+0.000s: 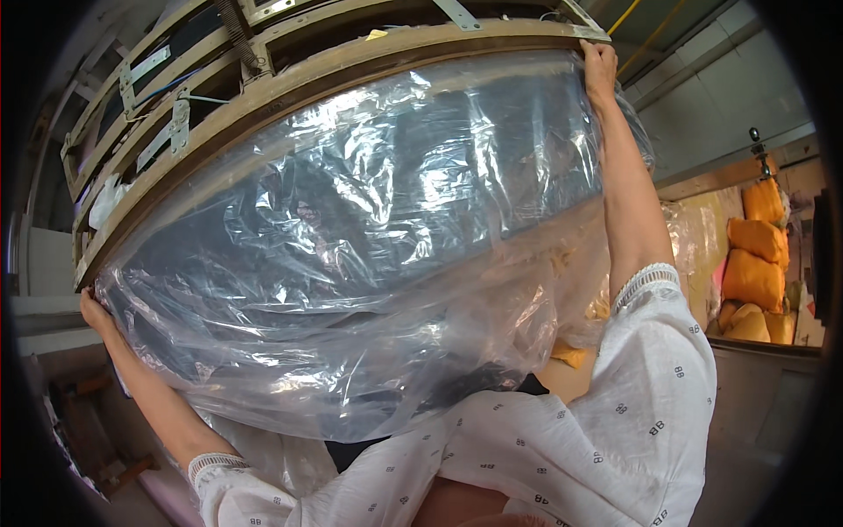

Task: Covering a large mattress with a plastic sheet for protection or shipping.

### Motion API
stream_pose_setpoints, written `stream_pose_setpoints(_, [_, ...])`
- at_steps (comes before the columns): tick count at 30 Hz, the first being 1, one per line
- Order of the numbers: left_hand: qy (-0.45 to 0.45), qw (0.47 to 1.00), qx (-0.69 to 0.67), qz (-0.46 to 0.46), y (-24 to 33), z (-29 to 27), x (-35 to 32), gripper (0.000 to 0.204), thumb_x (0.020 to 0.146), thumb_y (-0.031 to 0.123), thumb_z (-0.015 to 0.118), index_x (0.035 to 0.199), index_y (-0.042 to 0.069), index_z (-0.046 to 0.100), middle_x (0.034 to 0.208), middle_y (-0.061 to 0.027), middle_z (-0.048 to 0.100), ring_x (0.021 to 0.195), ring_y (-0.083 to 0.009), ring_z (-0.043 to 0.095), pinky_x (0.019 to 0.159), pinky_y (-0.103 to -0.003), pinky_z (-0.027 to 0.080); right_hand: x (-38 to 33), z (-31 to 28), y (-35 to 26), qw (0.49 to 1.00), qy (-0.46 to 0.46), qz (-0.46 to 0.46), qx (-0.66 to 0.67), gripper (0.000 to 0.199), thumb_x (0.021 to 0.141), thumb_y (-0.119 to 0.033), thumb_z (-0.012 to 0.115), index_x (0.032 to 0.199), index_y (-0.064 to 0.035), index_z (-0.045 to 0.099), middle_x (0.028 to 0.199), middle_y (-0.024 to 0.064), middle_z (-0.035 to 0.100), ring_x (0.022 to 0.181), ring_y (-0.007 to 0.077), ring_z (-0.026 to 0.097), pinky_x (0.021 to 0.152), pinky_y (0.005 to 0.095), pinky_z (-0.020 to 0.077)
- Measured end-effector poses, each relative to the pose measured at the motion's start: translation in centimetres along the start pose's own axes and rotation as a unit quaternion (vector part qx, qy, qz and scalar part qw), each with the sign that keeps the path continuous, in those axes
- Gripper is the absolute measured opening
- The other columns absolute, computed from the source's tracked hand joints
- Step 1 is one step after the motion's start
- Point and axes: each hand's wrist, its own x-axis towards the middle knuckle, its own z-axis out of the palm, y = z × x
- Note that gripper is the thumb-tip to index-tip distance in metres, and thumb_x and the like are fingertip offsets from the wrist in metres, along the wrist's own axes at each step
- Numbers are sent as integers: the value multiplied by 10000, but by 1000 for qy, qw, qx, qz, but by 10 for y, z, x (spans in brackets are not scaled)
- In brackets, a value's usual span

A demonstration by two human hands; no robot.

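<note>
A large sheet of clear plastic film (378, 202), crinkled and shiny, spreads between my raised arms and hangs in folds down to my lap. Under it shows a dark, blue-grey padded surface. Along its far edge runs the long wooden rail of a furniture frame (351, 61). My left hand (93, 307) is closed on the film at the rail's left end, its fingertips partly hidden. At the rail's right end my right hand (601, 72) is closed too, fingers bent against the corner where film and wood meet.
Behind the rail the frame carries metal brackets (180, 123), a coil spring (237, 35) and more slats. A white crumpled bag (107, 200) sits at its left. Stacked orange bundles (755, 263) stand at the right, near a pale wall (729, 97).
</note>
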Motion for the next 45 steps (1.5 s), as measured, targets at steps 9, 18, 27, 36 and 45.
stream_pose_setpoints(9, [-62, 975, 171, 129, 4, 29, -16, 414, 908, 350, 480, 1038, -20, 610, 989, -82, 618, 915, -156, 549, 846, -284, 410, 12, -3, 14, 981, -105, -27, -162, 563, 865, -512, 311, 1011, -75, 634, 1096, 259, 545, 1032, 426, 486, 909, 441, 359])
stream_pose_setpoints(18, [-73, 952, 296, 7, 121, -206, -19, 288, 833, 275, 609, 995, 38, 622, 899, -35, 617, 822, -155, 543, 763, -290, 432, -90, -123, -98, 846, -503, -48, 172, 310, 925, -355, 425, 725, -121, 389, 687, -64, 286, 656, 56, 286, 618, 192, 256])
stream_pose_setpoints(27, [-385, 897, -47, 211, 416, 179, -421, 399, 791, 218, 658, 1162, 106, 561, 1093, -69, 560, 948, -162, 554, 673, -260, 472, -151, -194, -151, 847, -460, -79, 255, 228, 910, -273, 488, 781, -95, 429, 739, -73, 324, 692, 48, 314, 644, 188, 282])
stream_pose_setpoints(36, [-460, 842, -226, 169, 417, 191, -530, 116, 857, 128, 577, 827, 18, 599, 776, 10, 533, 703, -66, 472, 622, -197, 384, -153, -211, -150, 852, -435, -261, 127, 111, 789, -137, 593, 823, -47, 537, 725, 8, 399, 657, 102, 404, 587, 245, 332])
stream_pose_setpoints(45, [-16, 956, 170, 236, 331, -125, -399, 220, 916, 175, 507, 1018, 2, 599, 918, -51, 591, 835, -134, 525, 768, -251, 432, -236, -179, -100, 859, -262, -440, 0, 186, 649, -23, 589, 807, -119, 584, 745, 32, 508, 732, 221, 543, 600, 330, 457])
